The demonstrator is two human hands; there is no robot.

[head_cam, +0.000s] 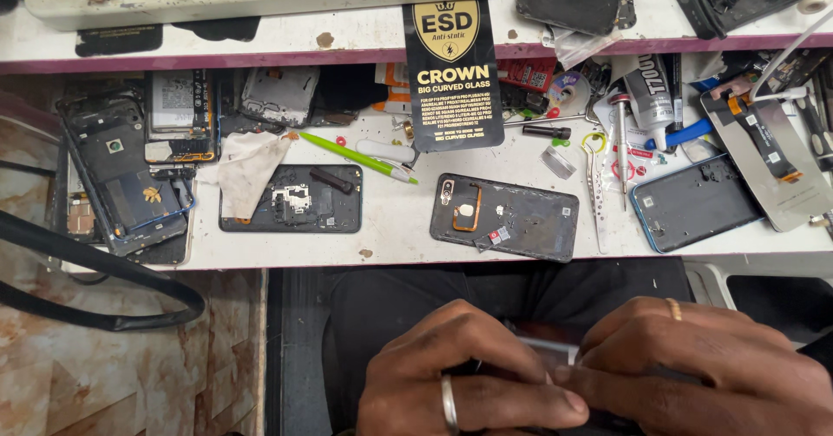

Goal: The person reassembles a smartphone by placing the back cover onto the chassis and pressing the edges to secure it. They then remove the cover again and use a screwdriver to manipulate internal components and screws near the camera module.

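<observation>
Head view: two hands close over a phone held in the lap, below a cluttered repair bench.

The left hand [464, 375], with a silver ring, and the right hand [703, 371], with a gold ring, both curl onto a mostly hidden phone [547, 347], fingertips meeting above it. On the white bench [390, 228] lie an opened phone back [505, 216], a green pen [360, 157], tweezers [595, 197] and a black glass-protector packet [452, 73].
</observation>
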